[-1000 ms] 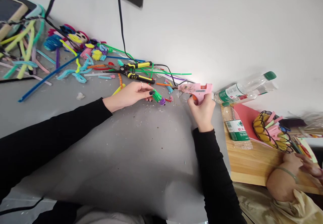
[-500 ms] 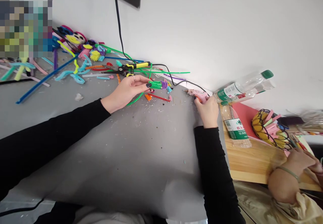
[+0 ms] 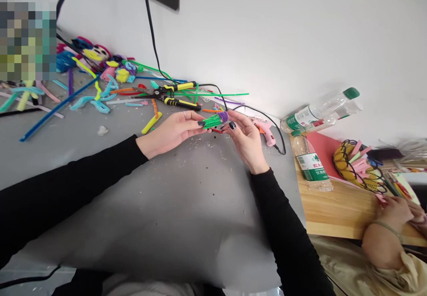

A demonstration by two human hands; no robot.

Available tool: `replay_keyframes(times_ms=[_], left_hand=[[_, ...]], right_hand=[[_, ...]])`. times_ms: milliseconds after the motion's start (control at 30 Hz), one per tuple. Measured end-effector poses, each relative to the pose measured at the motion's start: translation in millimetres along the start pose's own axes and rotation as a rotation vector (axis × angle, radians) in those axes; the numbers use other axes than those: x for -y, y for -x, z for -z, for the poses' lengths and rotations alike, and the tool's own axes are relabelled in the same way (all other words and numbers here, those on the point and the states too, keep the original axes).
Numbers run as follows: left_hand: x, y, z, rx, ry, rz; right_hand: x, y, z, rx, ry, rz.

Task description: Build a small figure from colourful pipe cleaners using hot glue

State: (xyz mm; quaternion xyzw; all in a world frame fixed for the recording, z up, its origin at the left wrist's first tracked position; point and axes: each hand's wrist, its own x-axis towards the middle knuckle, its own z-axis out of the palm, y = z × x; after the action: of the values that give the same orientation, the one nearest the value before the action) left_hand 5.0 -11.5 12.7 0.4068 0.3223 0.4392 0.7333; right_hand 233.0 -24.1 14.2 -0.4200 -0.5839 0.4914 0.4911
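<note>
Between my two hands is a small bundle of green pipe cleaners [image 3: 212, 121] with a purple wrap at one end. My left hand [image 3: 173, 131] pinches the green part from the left, and its far fingers are partly hidden. At the purple end, the thumb and forefinger of my right hand [image 3: 248, 140] close around the wrap. Just beyond the right hand lies a pink glue gun [image 3: 269, 136], its front part hidden behind my fingers. Yellow-and-black pliers [image 3: 182, 104] lie behind the left hand, beside a yellow pipe cleaner piece [image 3: 152, 123].
Loose pipe cleaners [image 3: 60, 108] and a colourful pile of fuzzy pieces [image 3: 100, 56] cover the left back of the grey table [image 3: 180, 202]. Plastic bottles [image 3: 312, 167] and a yellow basket [image 3: 345, 167] stand right. Another person's arm [image 3: 383, 238] rests there. A black cable [image 3: 151, 34] hangs down the wall.
My right hand has let go of the glue gun, which now lies on the table, and has moved left to the bundle's purple end. My left hand has shifted slightly right and down.
</note>
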Motion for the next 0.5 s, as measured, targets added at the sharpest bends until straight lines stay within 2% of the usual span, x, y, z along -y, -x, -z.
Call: replay_keyframes(times_ms=[133,233,300,433,500], left_hand=[[2,2,-0.9,0.065,-0.089,0.021],[-2,2,1.9,0.129,-0.292,-0.001],[-9,1,7.4,0.141,-0.485,-0.064],[-21,-6,25.1,0.01,-0.91,-0.309],[-22,-10,33.9,0.042,-1.084,-0.388]], right_hand=[[1,3,-4,0.018,-0.115,-0.084],[0,3,-5,0.029,-0.159,-0.126],[-3,2,-3,0.017,-0.166,-0.129],[-8,-1,3,-0.043,-0.112,-0.134],[-9,-1,6,-0.066,-0.08,-0.153]])
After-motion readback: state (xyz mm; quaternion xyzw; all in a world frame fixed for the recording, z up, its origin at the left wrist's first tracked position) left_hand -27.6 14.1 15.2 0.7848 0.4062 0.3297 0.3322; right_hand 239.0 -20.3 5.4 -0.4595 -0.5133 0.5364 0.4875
